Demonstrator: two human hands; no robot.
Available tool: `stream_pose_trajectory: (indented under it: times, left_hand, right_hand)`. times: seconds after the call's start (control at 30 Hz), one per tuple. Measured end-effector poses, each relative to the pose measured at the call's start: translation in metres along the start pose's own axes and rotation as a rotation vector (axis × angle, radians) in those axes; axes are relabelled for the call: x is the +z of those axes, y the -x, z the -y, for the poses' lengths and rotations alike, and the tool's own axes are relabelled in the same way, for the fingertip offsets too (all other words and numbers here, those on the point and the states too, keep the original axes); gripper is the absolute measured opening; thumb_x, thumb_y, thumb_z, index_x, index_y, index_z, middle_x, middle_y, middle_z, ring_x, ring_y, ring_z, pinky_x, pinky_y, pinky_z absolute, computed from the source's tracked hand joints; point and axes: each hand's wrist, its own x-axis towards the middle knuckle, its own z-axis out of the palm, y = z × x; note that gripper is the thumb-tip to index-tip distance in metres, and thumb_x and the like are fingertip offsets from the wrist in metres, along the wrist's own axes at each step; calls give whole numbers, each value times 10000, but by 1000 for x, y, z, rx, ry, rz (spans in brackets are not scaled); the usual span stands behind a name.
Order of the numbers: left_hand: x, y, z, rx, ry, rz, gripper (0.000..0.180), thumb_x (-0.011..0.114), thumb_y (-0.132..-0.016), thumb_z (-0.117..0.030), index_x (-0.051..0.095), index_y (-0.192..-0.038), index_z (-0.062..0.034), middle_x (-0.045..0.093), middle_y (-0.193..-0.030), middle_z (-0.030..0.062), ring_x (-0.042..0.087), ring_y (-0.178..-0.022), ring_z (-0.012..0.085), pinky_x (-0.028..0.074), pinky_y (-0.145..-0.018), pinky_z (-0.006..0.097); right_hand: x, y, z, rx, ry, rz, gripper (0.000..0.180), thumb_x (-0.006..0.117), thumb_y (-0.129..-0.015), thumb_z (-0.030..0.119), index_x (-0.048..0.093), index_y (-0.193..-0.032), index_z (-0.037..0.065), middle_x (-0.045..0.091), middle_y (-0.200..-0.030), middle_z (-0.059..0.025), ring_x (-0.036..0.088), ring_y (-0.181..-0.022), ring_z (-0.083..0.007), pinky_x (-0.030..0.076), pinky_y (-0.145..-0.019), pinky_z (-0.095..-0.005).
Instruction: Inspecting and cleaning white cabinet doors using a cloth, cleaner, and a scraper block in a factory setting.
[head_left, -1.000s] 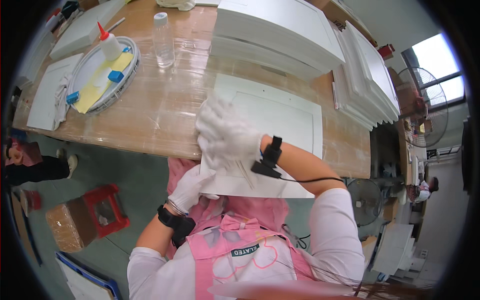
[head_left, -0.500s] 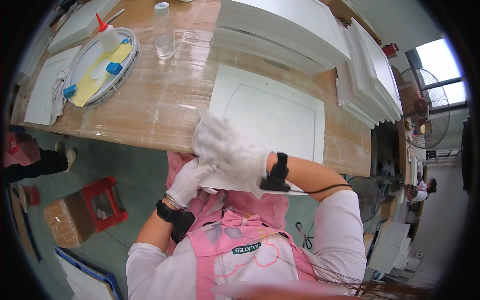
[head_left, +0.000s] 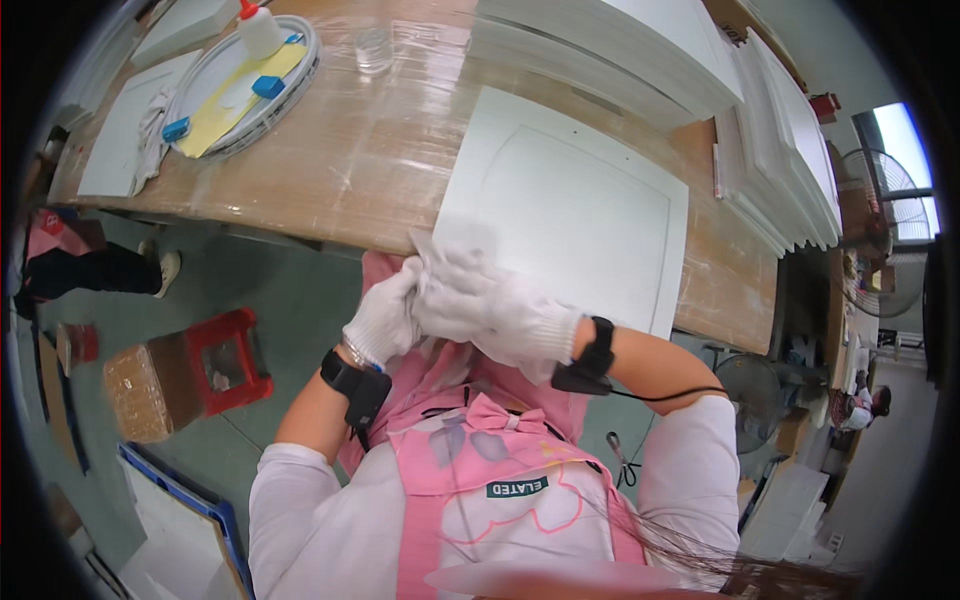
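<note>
A white panel (head_left: 590,205) with a routed frame line, like a cabinet door, lies on the table and reaches its near edge. My left hand (head_left: 385,312), in a white knit glove, is closed at the panel's near left side, fingers bent against it. Over the same corner lies my gloved right hand (head_left: 490,300), touching the left one; its fingers are smeared by motion. A small greyish pointed piece (head_left: 424,244) shows beside the fingertips; I cannot tell what it is. The panel's near left corner is hidden beneath my hands.
Stacked white panels (head_left: 610,50) stand at the back, with more leaning panels (head_left: 780,140) at right. At left a round lid (head_left: 305,90) holds a glue bottle (head_left: 260,35), yellow sheet and blue blocks. A red stool (head_left: 262,388) and carton (head_left: 150,385) stand on the floor.
The whole view has shifted, moving table things up and to the right. My right hand has come down and in against my left hand at the panel's corner.
</note>
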Motion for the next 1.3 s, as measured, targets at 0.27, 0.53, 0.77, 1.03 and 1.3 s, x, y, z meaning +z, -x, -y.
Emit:
stream_pose_trajectory:
  times: [0.27, 0.53, 0.77, 1.03, 1.3]
  left_hand:
    - [28, 20, -26, 3, -402, -42, 512, 412, -1044, -445, 519, -1295, -12, 654, -1176, 168, 672, -1034, 320, 607, -808, 473]
    - [47, 35, -99, 473, -173, 139, 339, 482, -1031, -300, 625, -1139, -12, 700, -1055, 171, 685, -974, 319, 539, -946, 485]
    - [102, 36, -126, 724, 90, 404, 369, 470, -1032, -328, 637, -1124, -13, 700, -1085, 178, 675, -1011, 333, 528, -969, 510]
    - [138, 33, -123, 721, 132, 447, 366, 492, -1019, -353, 648, -1105, -33, 707, -1067, 163, 679, -996, 328, 526, -974, 514]
    - [131, 21, -124, 698, 87, 544, 413, 454, -1027, -376, 679, -1117, -42, 716, -1107, 158, 682, -1040, 328, 496, -1017, 500]
  right_hand:
    - [-57, 43, -8, 874, -1262, -134, 424, 560, -880, -29, 583, -1303, 4, 663, -1117, -52, 606, -1022, -118, 490, -846, -237]
    - [-45, 49, -53, 701, -1370, -692, 334, 527, -940, 16, 594, -1262, -38, 679, -1158, -86, 623, -1060, -139, 488, -921, -267]
    - [-54, 4, 32, 649, -1381, -298, 451, 539, -957, 43, 468, -1397, -24, 676, -1150, -93, 621, -1030, -140, 506, -862, -261]
    - [-65, -32, 52, 333, -709, 76, 771, 619, -921, 230, 222, -1570, 105, 697, -948, -163, 694, -862, -276, 526, -818, -343]
    - [-58, -39, 51, 267, -676, 71, 786, 614, -905, 317, 238, -1564, 113, 699, -952, -166, 686, -887, -346, 524, -814, -393]
